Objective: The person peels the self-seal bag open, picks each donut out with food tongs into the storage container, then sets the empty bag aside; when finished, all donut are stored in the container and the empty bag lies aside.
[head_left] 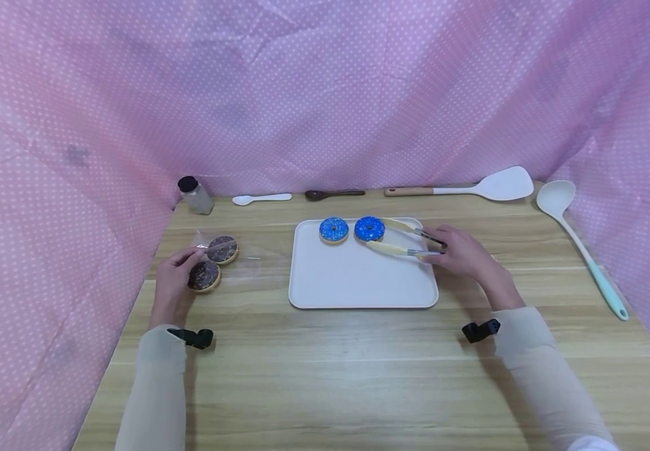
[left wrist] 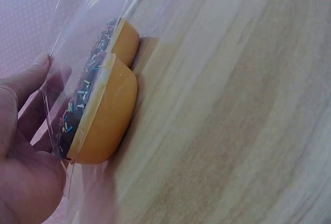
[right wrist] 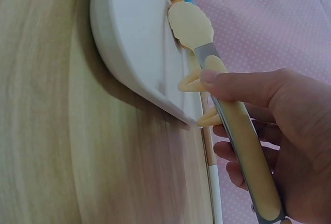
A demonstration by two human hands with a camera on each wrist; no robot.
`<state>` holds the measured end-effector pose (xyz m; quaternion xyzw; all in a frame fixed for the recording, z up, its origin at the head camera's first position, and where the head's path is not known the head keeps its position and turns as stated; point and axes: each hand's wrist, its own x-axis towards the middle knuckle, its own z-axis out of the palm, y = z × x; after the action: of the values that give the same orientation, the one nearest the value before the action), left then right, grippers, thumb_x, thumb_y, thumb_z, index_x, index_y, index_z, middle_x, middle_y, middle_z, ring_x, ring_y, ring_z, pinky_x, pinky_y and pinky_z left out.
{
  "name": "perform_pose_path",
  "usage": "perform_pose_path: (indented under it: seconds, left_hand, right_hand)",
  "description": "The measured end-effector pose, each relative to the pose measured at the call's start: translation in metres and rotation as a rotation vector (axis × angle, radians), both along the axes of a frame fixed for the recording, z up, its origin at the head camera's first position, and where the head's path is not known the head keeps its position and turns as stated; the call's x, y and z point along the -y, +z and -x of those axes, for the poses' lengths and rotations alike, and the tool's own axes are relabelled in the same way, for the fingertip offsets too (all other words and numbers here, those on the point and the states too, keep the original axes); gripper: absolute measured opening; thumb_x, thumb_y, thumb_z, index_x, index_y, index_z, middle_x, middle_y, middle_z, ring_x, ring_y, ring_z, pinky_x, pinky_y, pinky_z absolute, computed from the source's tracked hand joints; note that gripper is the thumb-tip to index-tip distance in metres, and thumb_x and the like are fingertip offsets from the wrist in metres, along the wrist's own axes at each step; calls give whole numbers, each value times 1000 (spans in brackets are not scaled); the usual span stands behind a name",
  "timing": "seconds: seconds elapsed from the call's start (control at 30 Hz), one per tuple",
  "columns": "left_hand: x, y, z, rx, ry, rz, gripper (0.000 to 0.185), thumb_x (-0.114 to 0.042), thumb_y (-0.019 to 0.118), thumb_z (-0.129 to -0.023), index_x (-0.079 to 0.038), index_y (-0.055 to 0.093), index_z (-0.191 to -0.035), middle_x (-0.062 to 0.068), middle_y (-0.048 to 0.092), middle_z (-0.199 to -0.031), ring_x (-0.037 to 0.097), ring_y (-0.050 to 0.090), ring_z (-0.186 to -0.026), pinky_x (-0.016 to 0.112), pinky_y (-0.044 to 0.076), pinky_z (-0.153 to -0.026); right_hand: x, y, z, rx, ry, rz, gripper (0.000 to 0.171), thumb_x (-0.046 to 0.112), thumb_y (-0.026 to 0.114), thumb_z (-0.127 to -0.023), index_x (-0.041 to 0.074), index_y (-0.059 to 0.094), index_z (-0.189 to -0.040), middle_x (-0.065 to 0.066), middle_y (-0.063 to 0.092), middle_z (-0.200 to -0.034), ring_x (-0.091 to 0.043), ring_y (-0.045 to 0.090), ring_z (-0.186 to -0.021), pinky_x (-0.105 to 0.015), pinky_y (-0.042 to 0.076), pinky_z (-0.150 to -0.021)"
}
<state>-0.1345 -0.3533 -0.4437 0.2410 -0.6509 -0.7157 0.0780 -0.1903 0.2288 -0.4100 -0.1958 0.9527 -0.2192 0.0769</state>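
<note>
Blue donut [head_left: 369,228] between right-hand [head_left: 462,254] tongs [head_left: 402,241].

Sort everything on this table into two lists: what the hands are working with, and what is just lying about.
In use:
right hand gripping tongs
blue donuts on the white tray
left hand holding the clear bag of chocolate donuts

Lying about:
spice jar
white spoon
dark spoon
spatula
ladle

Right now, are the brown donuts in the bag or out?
In. Both brown donuts lie under the clear bag, whose film the left hand pinches.
</note>
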Motion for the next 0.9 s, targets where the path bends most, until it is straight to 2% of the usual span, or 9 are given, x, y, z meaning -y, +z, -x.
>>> perform_pose_path:
  seconds: [0.3,0.57,0.9]
  left_hand:
    - [0,2,1,35,-5,13,41,-30,81,-75,-10,71,-110,-3,64,-111,8,58,-100,16,49,-81]
    - [-3,3,2,4,4,-29,40,-25,82,-75,-8,71,-109,-1,64,-110,9,59,-100,17,51,-79]
    - [-4,3,2,24,3,2,38,-27,80,-77,-9,71,-109,-2,61,-115,9,55,-106,15,50,-82]
  right_hand:
    - [1,9,-3,19,-22,-21,73,36,74,-83,8,43,-143,-24,48,-135,-43,47,-123,-60,38,-100]
    - [13,19,-3,-26,-15,-33,75,40,73,-82,14,41,-145,-22,46,-140,-42,44,-127,-59,38,-102]
    - [53,25,-3,-143,110,-6,72,41,75,-81,11,48,-140,-19,55,-132,-38,54,-118,-53,45,-96]
